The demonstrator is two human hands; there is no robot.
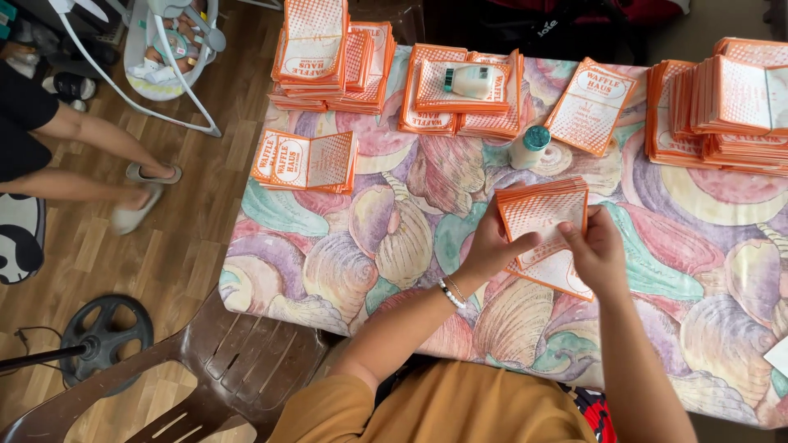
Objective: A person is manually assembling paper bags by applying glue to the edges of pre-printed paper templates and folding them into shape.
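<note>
I hold a stack of orange paper sleeves (543,212) at centre frame, my left hand (491,246) gripping its left edge, my right hand (597,250) pinching a loose sleeve (556,269) beneath. More stacks (460,90) crowd the table (345,254) above.

Both hands meet over a shell-patterned tablecloth (345,262) — the left hand (491,246) and right hand (597,250) grip a small stack of orange-and-white paper sleeves (543,212). Taller sleeve piles (722,102) line the far edge — a glue bottle (529,148) stands just beyond the hands.
</note>
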